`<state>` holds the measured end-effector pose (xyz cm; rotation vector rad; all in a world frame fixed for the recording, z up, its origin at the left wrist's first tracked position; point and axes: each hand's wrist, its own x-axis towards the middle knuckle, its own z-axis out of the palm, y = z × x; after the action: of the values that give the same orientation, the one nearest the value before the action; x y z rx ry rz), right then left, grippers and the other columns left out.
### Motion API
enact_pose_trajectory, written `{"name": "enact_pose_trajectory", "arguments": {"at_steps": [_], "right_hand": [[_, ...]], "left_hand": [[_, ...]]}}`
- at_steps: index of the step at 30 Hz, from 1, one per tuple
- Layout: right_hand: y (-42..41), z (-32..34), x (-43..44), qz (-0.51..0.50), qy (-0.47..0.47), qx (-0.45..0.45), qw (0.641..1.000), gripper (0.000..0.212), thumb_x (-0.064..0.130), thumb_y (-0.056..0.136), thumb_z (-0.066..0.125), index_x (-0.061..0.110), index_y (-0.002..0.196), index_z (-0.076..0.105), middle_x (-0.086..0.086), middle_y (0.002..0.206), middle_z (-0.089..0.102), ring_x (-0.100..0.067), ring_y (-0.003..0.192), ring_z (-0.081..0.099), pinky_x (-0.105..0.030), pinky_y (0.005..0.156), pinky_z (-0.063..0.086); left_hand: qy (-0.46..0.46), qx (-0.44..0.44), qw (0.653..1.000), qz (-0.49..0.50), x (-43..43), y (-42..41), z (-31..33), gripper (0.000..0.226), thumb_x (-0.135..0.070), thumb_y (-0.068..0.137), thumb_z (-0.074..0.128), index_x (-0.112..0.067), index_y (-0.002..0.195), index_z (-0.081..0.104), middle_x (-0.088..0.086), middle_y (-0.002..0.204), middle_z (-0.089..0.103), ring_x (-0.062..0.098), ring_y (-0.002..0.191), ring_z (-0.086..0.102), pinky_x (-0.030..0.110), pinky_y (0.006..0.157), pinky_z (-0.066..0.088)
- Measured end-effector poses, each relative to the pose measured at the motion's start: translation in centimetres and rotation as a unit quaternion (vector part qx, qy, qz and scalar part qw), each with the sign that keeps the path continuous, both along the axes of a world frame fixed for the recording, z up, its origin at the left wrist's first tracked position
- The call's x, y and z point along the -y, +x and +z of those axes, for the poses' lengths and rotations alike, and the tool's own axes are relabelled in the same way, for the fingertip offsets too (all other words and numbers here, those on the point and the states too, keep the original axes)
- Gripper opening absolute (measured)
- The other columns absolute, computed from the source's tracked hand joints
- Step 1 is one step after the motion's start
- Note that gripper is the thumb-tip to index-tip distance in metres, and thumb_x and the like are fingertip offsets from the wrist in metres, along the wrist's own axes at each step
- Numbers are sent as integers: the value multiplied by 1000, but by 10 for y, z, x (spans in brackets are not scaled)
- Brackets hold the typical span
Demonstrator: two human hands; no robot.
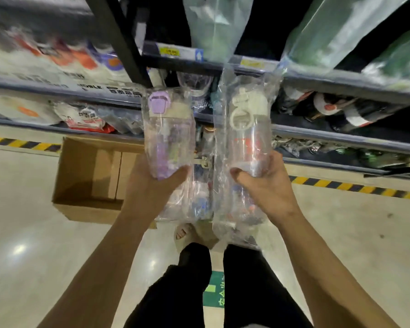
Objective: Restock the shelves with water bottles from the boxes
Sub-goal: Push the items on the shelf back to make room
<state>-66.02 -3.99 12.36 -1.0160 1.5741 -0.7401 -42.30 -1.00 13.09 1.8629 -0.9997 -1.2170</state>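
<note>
Head view: I log the left hand (149, 185) gripping a bagged purple-lidded bottle (168, 133) and the right hand (265, 185) gripping a white-lidded bottle (249, 129), both upright before the shelves (341, 86). An open cardboard box (85, 209) sits on the glossy floor (33, 233) near the striped hazard tape (21, 143).

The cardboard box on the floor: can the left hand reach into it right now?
Probably not yet. The left hand grips the purple-lidded bottle, so it is full, though the open cardboard box lies unblocked below it.
</note>
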Motion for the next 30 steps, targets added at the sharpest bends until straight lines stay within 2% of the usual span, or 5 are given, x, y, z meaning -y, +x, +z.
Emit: {"name": "enact_pose_trajectory", "arguments": {"at_steps": [4,11,16,26,30], "right_hand": [[1,93,-7,14,-92,-4,996,60,12,78,88,30,121,49,14,109,64,10,91,66,-8,70,51],[5,225,-11,22,-236,-16,971,74,30,77,88,23,135,44,18,121,58,17,102,58,-1,76,44],[2,301,10,16,-338,-3,941,75,38,74,84,26,135,42,33,119,57,14,109,57,-2,83,44],[-19,369,74,29,-445,40,894,76,42,77,84,44,139,41,43,129,50,16,125,47,1,93,37],[-25,361,111,41,-446,44,893,84,39,77,86,28,147,40,35,133,48,12,128,46,-2,97,37]], "left_hand": [[-33,-10,999,11,-8,-2,86,68,-53,71,85,-25,129,62,0,116,71,20,106,69,50,93,57],[-160,-55,985,-44,2,4,214,72,-48,69,85,2,113,57,22,108,65,38,110,65,61,97,52],[-268,10,963,-28,29,-6,301,66,-63,60,78,-35,116,58,-21,107,69,-2,101,67,19,87,52],[-408,5,913,-14,87,-29,385,59,-54,70,85,-65,116,49,-32,122,63,-9,113,62,8,86,50],[-404,5,915,9,127,-34,372,62,-55,68,85,-64,116,48,-32,118,64,-13,109,62,7,85,48]]}}
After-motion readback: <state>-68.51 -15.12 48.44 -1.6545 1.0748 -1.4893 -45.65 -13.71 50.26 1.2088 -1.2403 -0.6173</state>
